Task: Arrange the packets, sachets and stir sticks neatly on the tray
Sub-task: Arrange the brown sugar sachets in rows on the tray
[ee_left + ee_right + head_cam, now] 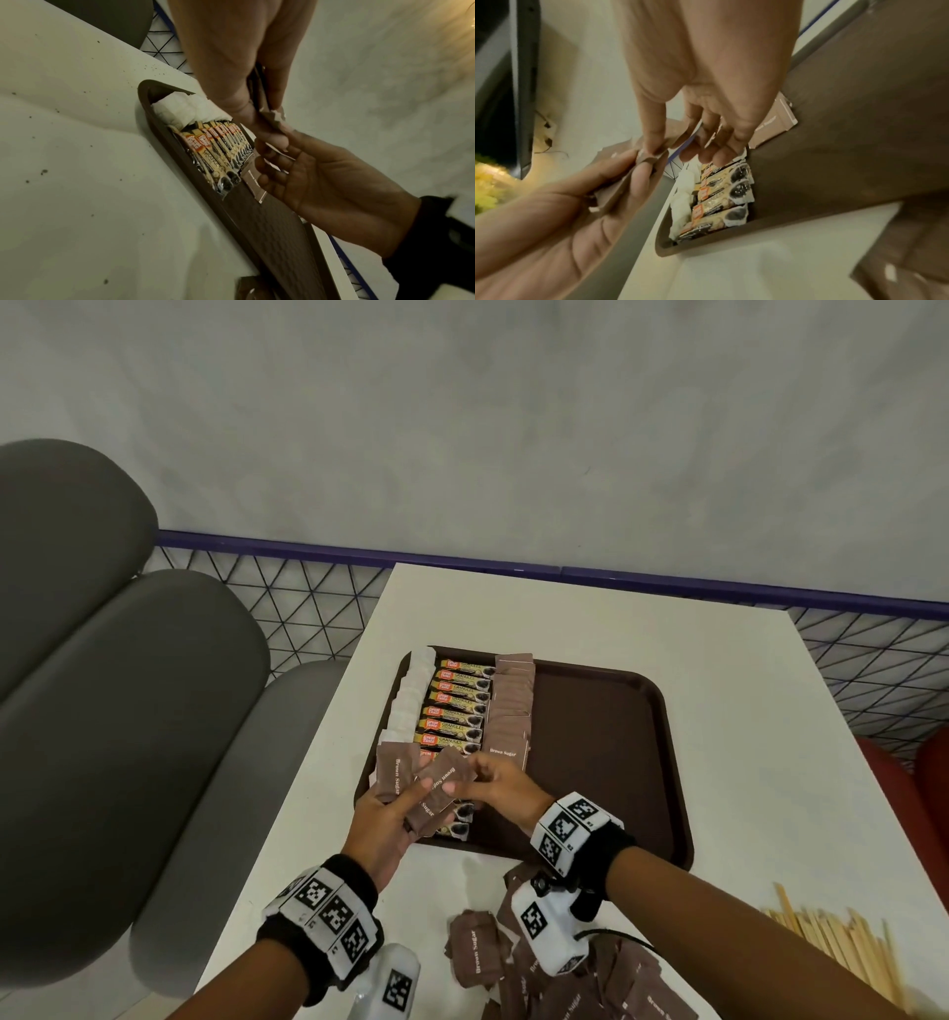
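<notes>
Both hands, left (387,819) and right (495,785), pinch brown sugar sachets (442,775) above tray (616,752).

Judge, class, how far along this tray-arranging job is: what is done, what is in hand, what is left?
Done: on the tray, white sachets, coffee granule packets and a brown sugar column lie in neat rows. In hand: the left hand holds brown sugar sachets; the right hand pinches one. Left: the loose brown sugar pile and stir sticks on the table.
</notes>
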Demonstrator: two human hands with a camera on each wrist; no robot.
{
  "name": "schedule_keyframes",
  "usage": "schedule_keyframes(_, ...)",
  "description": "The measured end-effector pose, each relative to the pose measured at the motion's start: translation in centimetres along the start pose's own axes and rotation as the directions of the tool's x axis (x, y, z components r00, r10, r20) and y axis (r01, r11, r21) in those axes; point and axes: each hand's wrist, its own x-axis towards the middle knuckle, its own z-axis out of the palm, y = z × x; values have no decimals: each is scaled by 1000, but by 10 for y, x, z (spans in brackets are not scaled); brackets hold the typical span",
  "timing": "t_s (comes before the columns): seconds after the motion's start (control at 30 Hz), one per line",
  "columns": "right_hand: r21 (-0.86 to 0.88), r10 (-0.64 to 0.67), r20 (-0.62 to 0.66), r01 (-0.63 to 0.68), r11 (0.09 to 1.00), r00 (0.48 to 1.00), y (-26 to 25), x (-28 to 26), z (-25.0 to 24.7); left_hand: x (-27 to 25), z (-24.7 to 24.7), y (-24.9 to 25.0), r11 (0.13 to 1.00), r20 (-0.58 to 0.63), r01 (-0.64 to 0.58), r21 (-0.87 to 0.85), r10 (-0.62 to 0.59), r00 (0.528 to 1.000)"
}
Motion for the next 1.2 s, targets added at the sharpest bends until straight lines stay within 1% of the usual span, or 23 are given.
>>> schedule_keyframes(0.07,11,36,14,-36,999,999,1,-1,-2,-1,1,-1,1000,-2,3,2,-3,1000)
schedule_keyframes(0.1,64,49,-1,-49,997,999,0,-2,-4,-1,1,-1,1000,-6,6,4,-6,1000)
schedule_keyframes(0.13,138,63,-39,-57,989,997,-2,-2,-7,0,1,-2,1000,-14,9,3,-9,1000)
schedule_keyframes(0.2,283,95,-169,-44,958,981,-6,-1,-17,1,-2,-1,1000,-39,23,-10,-23,999)
schedule_keyframes(0.23,307,103,-233,-27,951,967,-8,0,-24,1,-4,-1,999,-51,34,-20,-35,998)
schedule_keyframes(0.27,286,99,-286,-14,958,953,-9,1,-32,2,-6,0,998,-60,49,-29,-50,997)
schedule_keyframes(0.3,208,80,-326,-11,978,942,-9,2,-39,2,-8,0,997,-65,63,-37,-65,996)
schedule_keyframes(0.33,79,47,-356,-20,997,933,-9,5,-46,2,-10,1,996,-66,76,-46,-78,995)
schedule_keyframes(0.37,-73,11,-372,-41,996,928,-9,6,-53,2,-12,2,995,-64,86,-53,-90,994)
schedule_keyframes(0.43,-339,-41,-353,-87,937,935,-8,10,-63,3,-16,1,994,-60,97,-51,-100,993)
schedule_keyframes(0.47,-429,-40,-322,-108,897,946,-7,11,-67,3,-17,1,994,-59,98,-46,-101,993)
schedule_keyframes(0.53,-521,2,-257,-140,842,967,-6,13,-71,5,-20,0,995,-64,95,-39,-97,993)
schedule_keyframes(0.6,-559,35,-238,-167,812,971,-4,15,-69,5,-21,-1,995,-75,92,-27,-94,993)
schedule_keyframes(0.63,-567,39,-252,-180,804,967,-3,16,-66,5,-21,-1,996,-79,90,-18,-91,993)
schedule_keyframes(0.7,-562,30,-306,-206,801,951,1,18,-61,5,-21,0,997,-79,83,-2,-83,993)
schedule_keyframes(0.8,-518,15,-391,-234,823,920,7,22,-54,4,-22,0,997,-67,60,47,-57,996)
schedule_keyframes(0.9,-536,5,-442,-269,800,897,11,24,-51,4,-21,1,996,-61,53,75,-48,997)
schedule_keyframes(1.0,-583,-18,-451,-279,763,892,13,26,-50,5,-20,2,995,-54,89,44,-87,995)
schedule_keyframes(1.07,-631,-23,-442,-292,718,897,16,27,-50,6,-19,1,992,-51,126,17,-125,991)
schedule_keyframes(1.2,-684,-77,-435,-274,676,897,16,27,-50,7,-18,2,990,-30,144,-3,-144,989)
